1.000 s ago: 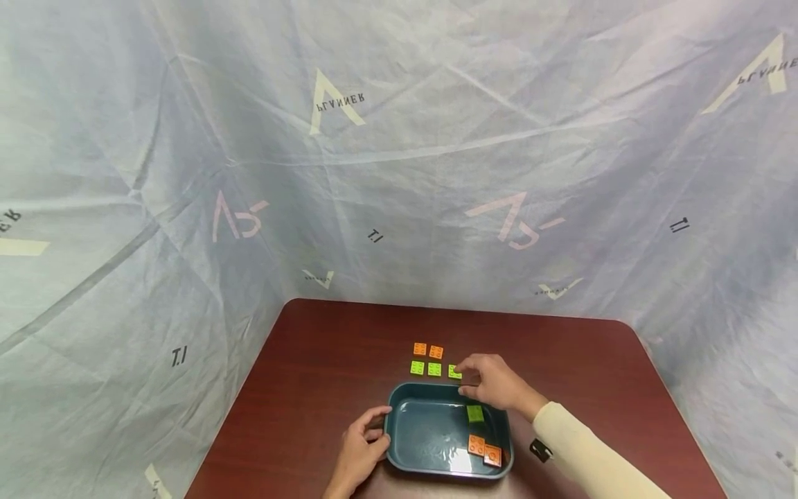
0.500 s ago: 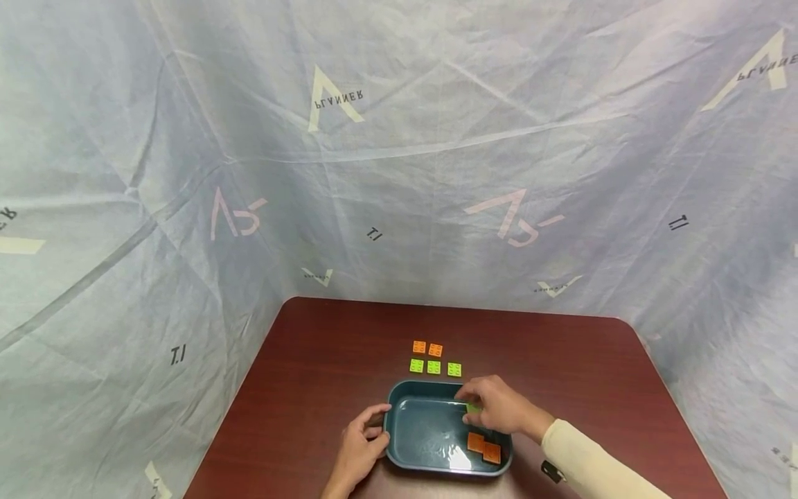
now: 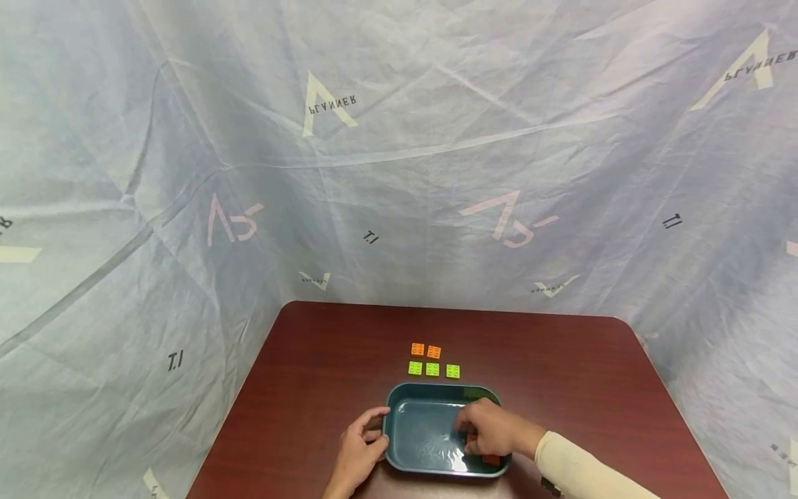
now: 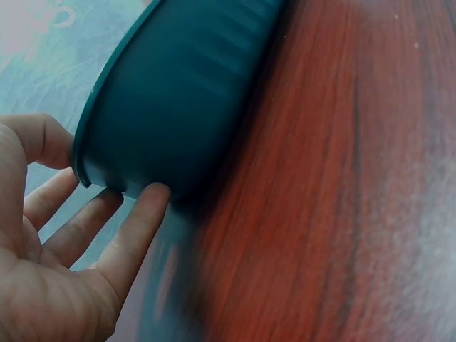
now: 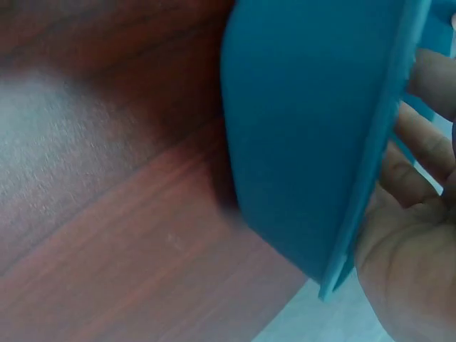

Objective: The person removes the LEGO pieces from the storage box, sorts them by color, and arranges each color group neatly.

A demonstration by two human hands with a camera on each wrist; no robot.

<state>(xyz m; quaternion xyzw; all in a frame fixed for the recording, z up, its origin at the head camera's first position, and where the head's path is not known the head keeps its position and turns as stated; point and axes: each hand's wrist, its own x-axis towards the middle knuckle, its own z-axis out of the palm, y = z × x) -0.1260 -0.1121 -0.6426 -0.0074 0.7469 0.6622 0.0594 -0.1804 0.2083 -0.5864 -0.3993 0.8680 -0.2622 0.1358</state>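
A dark teal tray (image 3: 424,472) stands near the table's front edge. My left hand (image 3: 360,447) holds its left end, the index finger at the rim (image 4: 84,114) and the thumb against the outer wall. Inside the tray's right half reaches my right hand (image 3: 495,428), fingers bent down. One orange brick (image 3: 472,439) shows partly between the thumb and fingers; whether they pinch it is hidden. Another orange brick (image 3: 491,459) lies below the hand. A dark green patch, seemingly the green brick (image 3: 480,394), shows at the far right corner. In the right wrist view the tray wall hides the fingertips.
Behind the tray lie three green bricks in a row, the rightmost green brick (image 3: 453,371) a little apart. Two orange bricks, including the left one (image 3: 418,349), lie beyond them. A grey fabric sheet (image 3: 399,173) surrounds the red-brown table (image 3: 324,374).
My right hand has come from the rightmost table brick down into the tray, over the green brick, then toward the orange ones. The green patch now shows farther back. My left hand stays put.
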